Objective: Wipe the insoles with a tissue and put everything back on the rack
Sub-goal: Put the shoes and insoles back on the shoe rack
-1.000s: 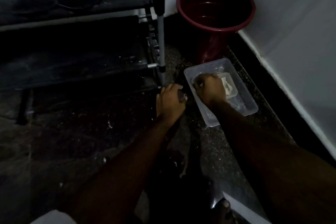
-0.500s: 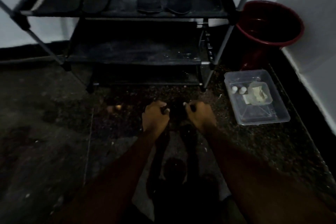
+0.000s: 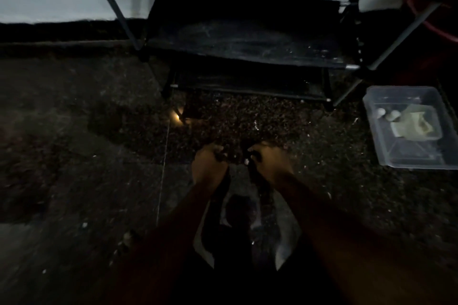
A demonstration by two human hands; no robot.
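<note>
Dark insoles (image 3: 261, 184) in left hand (image 3: 208, 168) and right hand (image 3: 271, 167), one apiece

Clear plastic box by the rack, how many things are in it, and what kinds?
In the clear plastic box:
Small white round lumps: 2
Crumpled pale tissue: 1
Total: 3
</note>
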